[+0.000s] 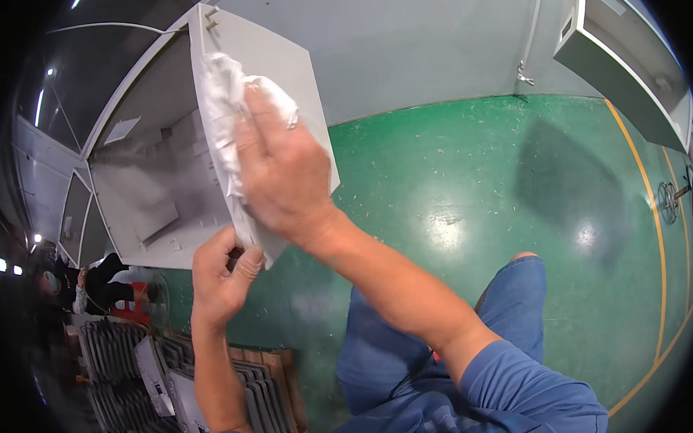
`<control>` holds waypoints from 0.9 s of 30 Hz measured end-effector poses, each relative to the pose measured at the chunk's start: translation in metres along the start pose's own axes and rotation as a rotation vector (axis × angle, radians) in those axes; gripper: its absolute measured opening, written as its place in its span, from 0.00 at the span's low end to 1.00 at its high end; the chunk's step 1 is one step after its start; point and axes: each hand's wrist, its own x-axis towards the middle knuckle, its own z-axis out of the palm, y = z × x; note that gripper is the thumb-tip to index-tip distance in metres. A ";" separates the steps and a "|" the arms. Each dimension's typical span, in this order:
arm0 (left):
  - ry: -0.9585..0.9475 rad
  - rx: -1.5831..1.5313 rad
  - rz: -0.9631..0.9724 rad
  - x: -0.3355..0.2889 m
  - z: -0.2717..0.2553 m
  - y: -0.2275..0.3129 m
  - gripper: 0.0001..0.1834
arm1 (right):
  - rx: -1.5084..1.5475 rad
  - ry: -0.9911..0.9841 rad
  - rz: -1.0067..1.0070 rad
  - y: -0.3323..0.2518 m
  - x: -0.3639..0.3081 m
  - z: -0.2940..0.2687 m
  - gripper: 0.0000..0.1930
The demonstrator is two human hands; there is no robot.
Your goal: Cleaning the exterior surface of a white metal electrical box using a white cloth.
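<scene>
A light grey, box-shaped metal cabinet hangs before me at the upper left, its open side showing the inside. My right hand presses a crumpled white cloth against the edge and face of the cabinet's right-hand panel. Its fingers lie over the cloth, partly hiding it. Below, my left hand grips the panel's lower corner between thumb and curled fingers. Two small pins stick out near the panel's top. Whether this panel is a door or a fixed side, I cannot tell.
Another grey cabinet hangs at the upper right. Stacked dark grey parts stand on a wooden pallet at lower left. A person sits farther back on the left. Yellow lines cross the green floor.
</scene>
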 end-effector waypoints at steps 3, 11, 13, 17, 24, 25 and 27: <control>0.032 0.083 -0.018 -0.008 -0.005 0.007 0.19 | -0.129 -0.051 0.030 0.008 0.015 0.021 0.19; 0.051 0.158 -0.002 0.004 -0.005 0.000 0.20 | -0.592 -0.655 0.706 0.202 -0.016 0.028 0.18; 0.066 0.154 -0.054 0.009 -0.005 0.000 0.19 | -0.636 -0.760 0.839 0.245 -0.063 0.027 0.18; 0.047 0.100 -0.066 0.030 -0.005 0.011 0.19 | -0.418 -0.524 1.016 0.341 -0.083 0.007 0.18; 0.113 0.136 -0.093 0.018 -0.015 -0.010 0.19 | 0.080 -0.240 0.223 0.049 0.064 0.063 0.19; 0.116 0.145 -0.090 0.021 -0.015 -0.011 0.19 | -0.061 -0.126 0.146 0.034 0.057 0.074 0.18; 0.129 0.117 -0.081 0.020 -0.020 -0.012 0.19 | -0.175 -0.217 0.246 0.054 0.056 0.079 0.18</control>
